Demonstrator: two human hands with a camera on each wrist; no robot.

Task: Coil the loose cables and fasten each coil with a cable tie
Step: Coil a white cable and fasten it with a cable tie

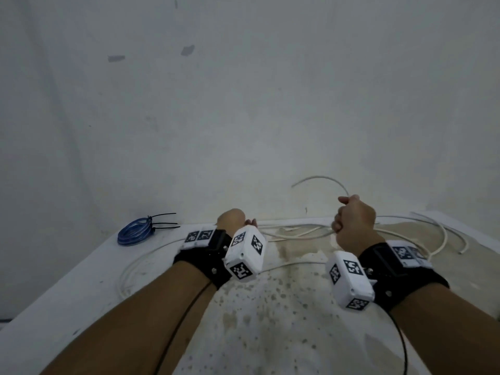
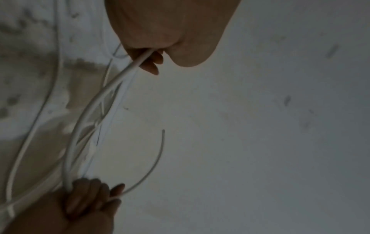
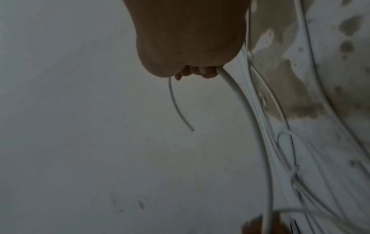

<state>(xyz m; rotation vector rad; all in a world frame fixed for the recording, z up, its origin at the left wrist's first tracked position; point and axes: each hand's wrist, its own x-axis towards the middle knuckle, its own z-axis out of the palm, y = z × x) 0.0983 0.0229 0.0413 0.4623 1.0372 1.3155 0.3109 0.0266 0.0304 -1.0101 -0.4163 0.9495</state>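
Observation:
A long white cable [image 1: 297,234] sprawls in loose loops over the stained white table [image 1: 81,280]. My right hand [image 1: 354,220] grips it in a fist near one end, and the free tip [image 1: 316,178] arcs up against the wall. My left hand [image 1: 238,220] holds the same cable further along, fingers curled round it [image 2: 148,55]. In the left wrist view the cable [image 2: 90,114] bows between both hands, down to the right hand [image 2: 94,197]. The right wrist view shows the cable [image 3: 240,98] leaving the right fist [image 3: 200,72].
A blue cable coil [image 1: 135,231] fastened with black cable ties [image 1: 165,220] lies at the table's far left corner. A grey wall [image 1: 243,104] rises right behind the table. More white cable loops [image 1: 443,236] trail to the right.

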